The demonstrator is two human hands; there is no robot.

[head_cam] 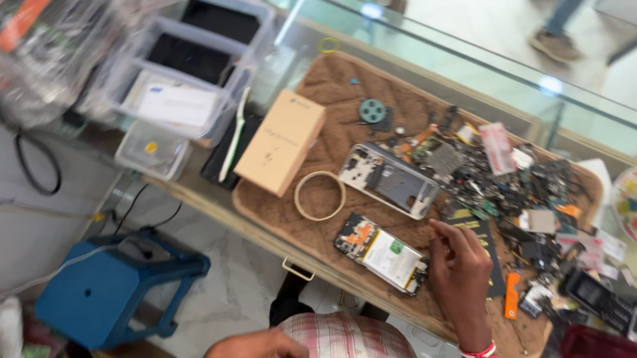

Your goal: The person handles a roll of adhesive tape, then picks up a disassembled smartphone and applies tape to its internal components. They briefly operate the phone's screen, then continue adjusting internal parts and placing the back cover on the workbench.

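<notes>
Right hand (pixel 458 267) rests on the brown mat (pixel 330 90), fingers curled, pinching nothing visible, touching an opened phone (pixel 382 255). Left hand (pixel 258 357) loosely curled at the lap, empty. Phone judged light, stiff, fragile; hold by its edges.

A work mat (pixel 330 90) is laid on the desk (pixel 465 59). On the mat, a cardboard box (pixel 281 141) is placed at the left, with a tape ring (pixel 319 196) just beside it on the right. An opened phone (pixel 381 254) is set at the near edge, and a phone frame (pixel 389 180) lies behind it. A heap of small parts (pixel 499 178) is spread to the right. Stacked plastic trays (pixel 186 63) are kept left of the mat. A stool (pixel 107 291) stands on the floor below.
</notes>
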